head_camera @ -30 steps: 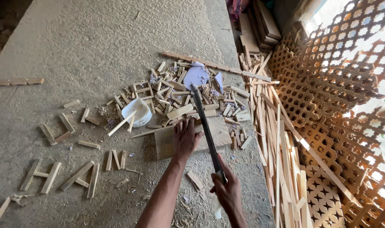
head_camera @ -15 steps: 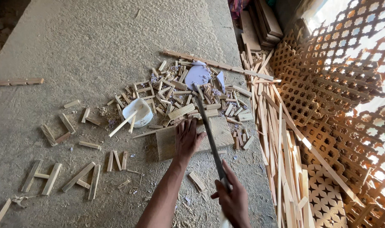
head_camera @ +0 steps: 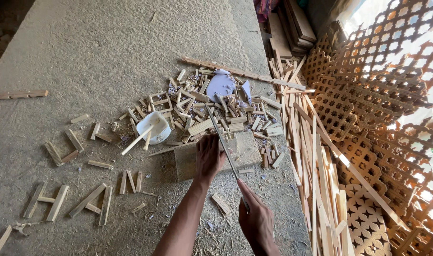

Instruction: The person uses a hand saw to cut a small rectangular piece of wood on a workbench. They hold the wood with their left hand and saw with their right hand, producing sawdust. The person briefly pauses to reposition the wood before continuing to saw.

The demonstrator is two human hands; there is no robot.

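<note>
My left hand [head_camera: 208,156] presses down on a flat wooden block [head_camera: 247,149] lying on the dusty floor, holding something small against it; what is under the fingers is hidden. My right hand [head_camera: 257,222] grips the handle end of a long thin saw blade [head_camera: 221,142], which runs diagonally up and left over the block, right beside the left hand's fingers. Just beyond the block lies a heap of short cut wooden sticks [head_camera: 202,106].
A white bowl [head_camera: 152,127] with a stick in it sits left of the block. Loose wooden pieces [head_camera: 69,201] lie scattered at the left. Long wooden strips [head_camera: 316,161] and carved lattice panels [head_camera: 377,114] fill the right side. A white sheet [head_camera: 220,84] rests on the heap.
My right hand has slid back and forth with the saw, ending slightly lower and nearer me. The left hand stays pressed on the block.
</note>
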